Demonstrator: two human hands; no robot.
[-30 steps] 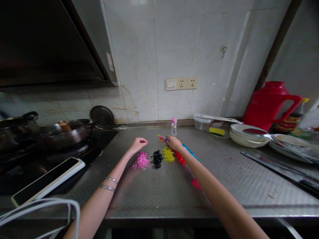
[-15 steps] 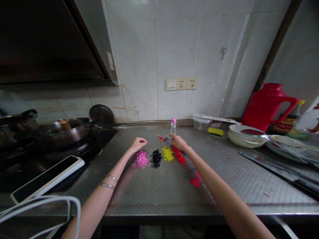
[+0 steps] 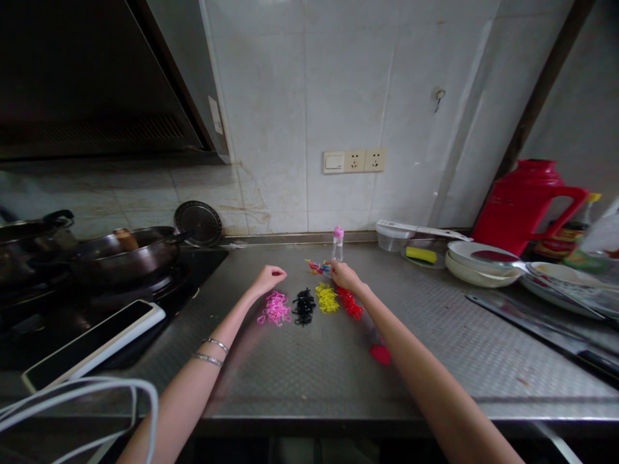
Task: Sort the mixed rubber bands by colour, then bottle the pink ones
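Small rubber bands lie sorted in piles on the steel counter (image 3: 314, 367): a pink pile (image 3: 275, 308), a black pile (image 3: 304, 306), a yellow pile (image 3: 327, 298) and a red pile (image 3: 350, 303). A mixed-colour heap (image 3: 316, 265) lies behind them. My left hand (image 3: 267, 280) hovers curled above the pink pile, pinching something small and reddish. My right hand (image 3: 342, 274) rests at the mixed heap, fingers closed on its edge. A tiny clear bottle with a pink cap (image 3: 337, 243) stands just behind my right hand.
A stove with a dark pan (image 3: 120, 252) and a phone (image 3: 91, 348) sits at left, with a white cable (image 3: 82, 399) near the front. At right are a red thermos jug (image 3: 525, 203), stacked plates (image 3: 476, 261), a sponge (image 3: 420, 254) and a knife (image 3: 541, 328).
My right hand drew back slightly from the mixed heap toward the red pile, then returned to the heap's edge. The left hand stayed still.
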